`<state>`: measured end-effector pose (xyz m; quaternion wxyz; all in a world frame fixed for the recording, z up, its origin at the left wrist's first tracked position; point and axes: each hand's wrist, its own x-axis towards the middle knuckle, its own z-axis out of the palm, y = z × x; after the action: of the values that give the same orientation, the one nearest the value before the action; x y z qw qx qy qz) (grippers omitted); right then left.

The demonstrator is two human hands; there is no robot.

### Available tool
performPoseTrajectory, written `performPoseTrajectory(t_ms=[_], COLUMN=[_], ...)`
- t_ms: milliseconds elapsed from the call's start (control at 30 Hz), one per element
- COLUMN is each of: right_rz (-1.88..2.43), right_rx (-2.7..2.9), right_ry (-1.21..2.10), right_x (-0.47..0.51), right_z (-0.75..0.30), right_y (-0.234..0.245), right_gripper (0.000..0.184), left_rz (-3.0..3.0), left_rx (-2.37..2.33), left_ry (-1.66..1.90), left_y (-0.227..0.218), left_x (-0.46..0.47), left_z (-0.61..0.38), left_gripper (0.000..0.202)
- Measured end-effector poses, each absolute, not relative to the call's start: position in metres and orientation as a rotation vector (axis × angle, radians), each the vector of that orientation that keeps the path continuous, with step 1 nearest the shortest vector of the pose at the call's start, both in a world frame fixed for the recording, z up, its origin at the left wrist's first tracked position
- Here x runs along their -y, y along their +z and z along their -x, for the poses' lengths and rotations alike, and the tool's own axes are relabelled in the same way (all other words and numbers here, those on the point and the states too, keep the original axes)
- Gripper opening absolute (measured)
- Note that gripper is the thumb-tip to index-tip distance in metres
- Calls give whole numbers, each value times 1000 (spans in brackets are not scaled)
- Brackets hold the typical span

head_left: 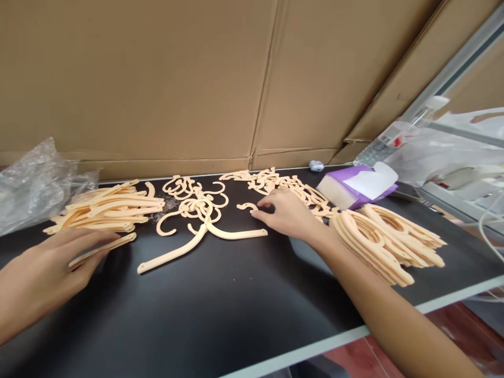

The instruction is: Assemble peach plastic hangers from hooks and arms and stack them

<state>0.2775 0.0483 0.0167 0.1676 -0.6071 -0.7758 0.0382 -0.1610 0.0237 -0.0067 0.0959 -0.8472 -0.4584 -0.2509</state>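
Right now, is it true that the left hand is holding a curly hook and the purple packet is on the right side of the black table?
Not quite: in the head view, the left hand holds a long, thin tan strip instead. The purple packet is on the right side of the black table, as you said.

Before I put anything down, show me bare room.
Widest: black tabletop between spread hanger and near edge, flanked by left hand and right forearm. Smaller: right of the stacked hangers. Crowded: piled strips left, loose hooks behind.
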Motion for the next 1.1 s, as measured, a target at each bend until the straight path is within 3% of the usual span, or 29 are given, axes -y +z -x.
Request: performPoseTrajectory(t_ms=[233,467,700,1100], right_rz=[1669,1620,1555,1359], right_rx=[2124,2115,1956,1937], right_ry=[142,193,380,887], right_x=[-56,-52,-46,-36], right_z=[-269,-273,-275,-271], right_y=[-3,-1,14,24], right_gripper=[18,9,10,28], left_rz=[2800,2957,2957,2817], left_rx=[1118,1012,1101,1140], left_ry=[-681,-332,-280,-457], left_y=[26,17,10,4], left_x=[-5,-16,-18,-1], left_z=[40,-69,-81,-38], left_gripper=[20,27,20,20])
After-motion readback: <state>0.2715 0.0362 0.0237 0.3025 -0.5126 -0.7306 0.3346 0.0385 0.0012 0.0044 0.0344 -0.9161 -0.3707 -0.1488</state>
